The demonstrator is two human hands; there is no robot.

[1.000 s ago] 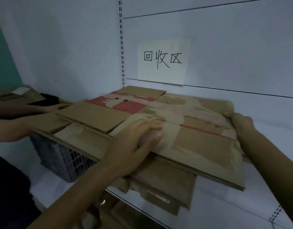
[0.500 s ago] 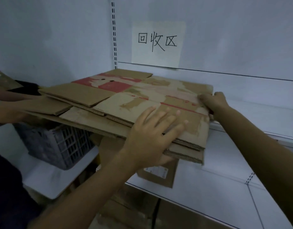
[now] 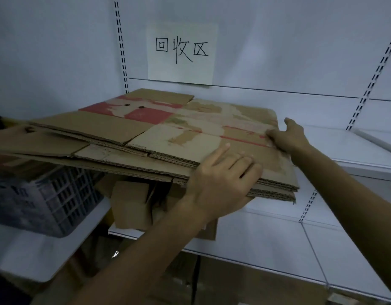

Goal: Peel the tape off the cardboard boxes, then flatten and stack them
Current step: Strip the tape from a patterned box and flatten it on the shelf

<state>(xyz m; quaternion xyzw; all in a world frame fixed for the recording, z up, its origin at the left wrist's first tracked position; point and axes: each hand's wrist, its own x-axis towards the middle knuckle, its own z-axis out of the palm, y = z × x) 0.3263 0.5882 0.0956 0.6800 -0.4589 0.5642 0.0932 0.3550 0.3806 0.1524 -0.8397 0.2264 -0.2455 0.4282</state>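
Note:
A stack of flattened cardboard boxes, brown with red print and torn patches, lies level over the white shelf and overhangs its left end. My left hand grips the stack's near edge, fingers on top and thumb hidden below. At the stack's right edge my right hand rests with its fingers flat on the top sheet and thumb raised. Another person's hand holds the stack's left end.
A paper sign with handwritten characters hangs on the back wall. A grey plastic crate stands at the lower left on a lower surface. Small cardboard boxes sit under the stack. A white tube lies far right.
The stack has slid farther back onto the shelf toward the wall. My left hand stays on the near edge. My right hand went from gripping the far right corner to lying on top.

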